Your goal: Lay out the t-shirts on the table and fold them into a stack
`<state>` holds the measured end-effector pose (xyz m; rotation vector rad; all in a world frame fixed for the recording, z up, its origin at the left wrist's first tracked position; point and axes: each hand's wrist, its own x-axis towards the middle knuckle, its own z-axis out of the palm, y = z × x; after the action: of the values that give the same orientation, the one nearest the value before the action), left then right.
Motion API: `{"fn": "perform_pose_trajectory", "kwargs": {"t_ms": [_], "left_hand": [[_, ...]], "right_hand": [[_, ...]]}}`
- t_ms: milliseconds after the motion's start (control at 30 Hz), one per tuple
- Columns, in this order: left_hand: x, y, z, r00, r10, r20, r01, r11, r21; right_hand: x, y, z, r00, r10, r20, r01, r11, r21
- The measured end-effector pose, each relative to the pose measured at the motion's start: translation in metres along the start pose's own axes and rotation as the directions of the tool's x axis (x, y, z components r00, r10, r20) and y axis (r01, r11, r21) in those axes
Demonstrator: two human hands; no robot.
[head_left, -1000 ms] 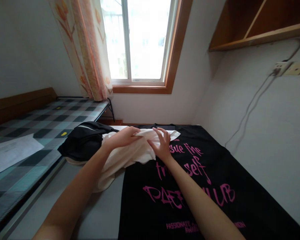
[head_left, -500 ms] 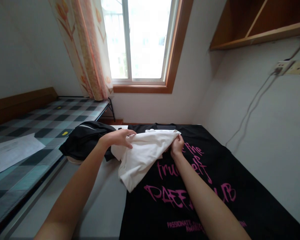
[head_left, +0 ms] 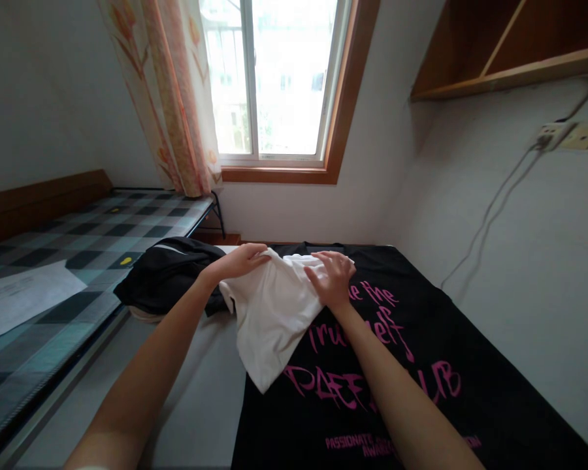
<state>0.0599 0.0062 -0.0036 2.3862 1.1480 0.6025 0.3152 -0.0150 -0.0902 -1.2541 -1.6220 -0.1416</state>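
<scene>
A white cloth garment hangs between my two hands, its lower corner pointing down over the black fabric. My left hand is closed on its upper left edge, the fingertips partly hidden. At the upper right of the cloth my right hand lies with fingers stretched out and the thumb apart, touching the white fabric. Beneath, a large black cloth with pink lettering is spread over the table. To the left of my left hand lies a bunched black garment.
A grey-white tabletop shows at the left. Beside it stands a bed with a checked cover, with a white paper sheet on it. A wall cable hangs at the right under a wooden shelf. A window is ahead.
My left hand has closed on the cloth's upper edge. My right hand has gone from a closed grip at the right corner to fingers spread over the cloth. The lower corner hangs slightly lower.
</scene>
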Motion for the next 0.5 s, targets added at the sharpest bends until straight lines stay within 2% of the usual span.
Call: {"fn": "perform_pose_trajectory", "kwargs": {"t_ms": [67, 167, 267, 300, 367, 433, 467, 500], "left_hand": [[-0.001, 0.013, -0.002, 0.997, 0.036, -0.069, -0.045, 0.99, -0.13], [-0.003, 0.03, 0.003, 0.99, 0.081, -0.114, -0.107, 0.962, -0.249], [-0.003, 0.045, 0.016, 0.987, 0.12, -0.105, -0.147, 0.942, -0.301], [-0.003, 0.049, 0.02, 0.987, 0.145, -0.077, -0.161, 0.938, -0.306], [-0.003, 0.057, 0.027, 0.979, 0.204, 0.006, -0.194, 0.937, -0.289], [-0.002, 0.059, 0.028, 0.974, 0.224, 0.025, -0.212, 0.949, -0.232], [-0.002, 0.057, 0.027, 0.979, 0.203, -0.008, -0.201, 0.963, -0.182], [-0.001, 0.052, 0.025, 0.985, 0.164, -0.062, -0.17, 0.979, -0.111]], "right_hand": [[-0.002, -0.004, 0.002, 0.987, -0.076, 0.139, 0.077, 0.997, -0.005], [-0.003, -0.001, 0.004, 0.932, -0.137, 0.336, 0.121, 0.99, 0.068], [-0.004, 0.002, 0.004, 0.882, -0.172, 0.438, 0.116, 0.982, 0.151], [-0.004, 0.003, 0.004, 0.887, -0.166, 0.432, 0.101, 0.98, 0.169], [-0.003, 0.004, 0.007, 0.929, -0.092, 0.36, 0.012, 0.976, 0.218], [0.002, 0.009, 0.011, 0.968, 0.1, 0.231, -0.177, 0.925, 0.337], [0.006, 0.013, 0.012, 0.959, 0.238, 0.154, -0.282, 0.858, 0.429], [0.01, 0.018, 0.012, 0.92, 0.385, 0.078, -0.364, 0.764, 0.533]]}}
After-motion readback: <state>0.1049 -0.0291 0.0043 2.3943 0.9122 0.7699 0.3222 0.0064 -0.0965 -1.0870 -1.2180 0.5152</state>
